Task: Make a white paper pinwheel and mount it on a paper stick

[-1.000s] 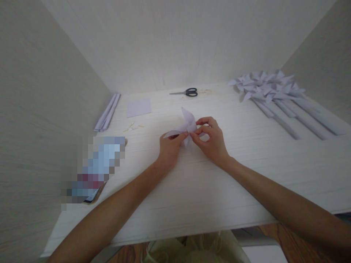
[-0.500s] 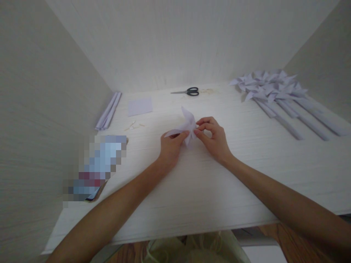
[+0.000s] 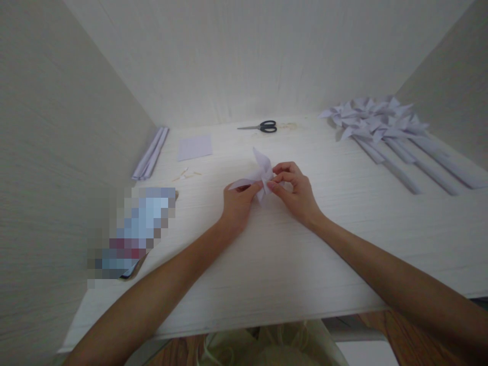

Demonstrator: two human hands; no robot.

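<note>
Between my hands, just above the middle of the white table, is a paper pinwheel (image 3: 262, 161) with pale lilac-white blades. My left hand (image 3: 238, 203) pinches it from the left, thumb pressed near its centre. From the right, my right hand (image 3: 295, 193) closes thumb and fingertips on the folded paper by the centre. One blade points up and away, another out to the left over my left hand. The fingers partly cover the right and lower blades, and whether anything small sits between the right fingertips cannot be seen.
Scissors (image 3: 263, 127) lie at the back beside small beige bits (image 3: 287, 126). A square paper sheet (image 3: 195, 147), rolled paper sticks (image 3: 151, 153), small stick pieces (image 3: 186, 174) and a blurred phone (image 3: 145, 223) are on the left. Finished-looking pinwheels (image 3: 375, 119) are piled at right. Walls enclose three sides.
My right thumb and fingers have moved slightly left, closer over the pinwheel's centre, and a right-hand part of the paper is folded inward. My left hand keeps its place.
</note>
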